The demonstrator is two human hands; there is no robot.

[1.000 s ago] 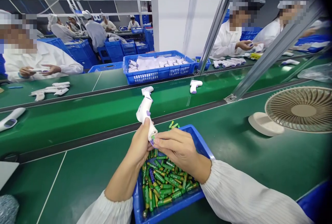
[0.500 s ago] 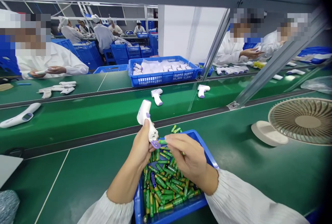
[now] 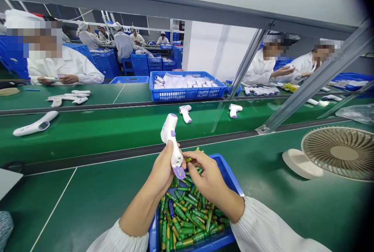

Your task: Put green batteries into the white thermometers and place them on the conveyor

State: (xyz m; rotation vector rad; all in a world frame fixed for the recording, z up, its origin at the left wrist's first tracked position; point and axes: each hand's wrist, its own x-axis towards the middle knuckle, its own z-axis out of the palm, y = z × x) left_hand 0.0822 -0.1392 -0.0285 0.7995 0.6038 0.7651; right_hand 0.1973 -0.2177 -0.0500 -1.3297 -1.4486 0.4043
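Observation:
My left hand point(image 3: 160, 170) is closed around the handle of a white infrared thermometer point(image 3: 169, 129), its head pointing up and away. A purple battery cover point(image 3: 179, 172) hangs open at the handle's lower end, showing the openings there. My right hand point(image 3: 209, 174) is beside that end, fingertips close to the handle. Between its thumb and index finger shows a bit of a green and gold battery point(image 3: 189, 159), mostly hidden. Under both hands stands a blue tray point(image 3: 226, 176) full of loose green batteries point(image 3: 189, 219), with one dark blue battery point(image 3: 171, 208) among them.
Beyond my bench, a green conveyor belt point(image 3: 117, 127) carries several white thermometers point(image 3: 185, 113). A blue basket point(image 3: 187, 94) of thermometers stands behind it. A fan point(image 3: 340, 152) is at right, a slanted metal post point(image 3: 309, 84) nearer the middle. Co-workers in white sit across the line.
The battery in my right fingers was plainly visible at the handle's end; now little of it shows. My view has tilted up slightly, and the thermometers on the belt have shifted right.

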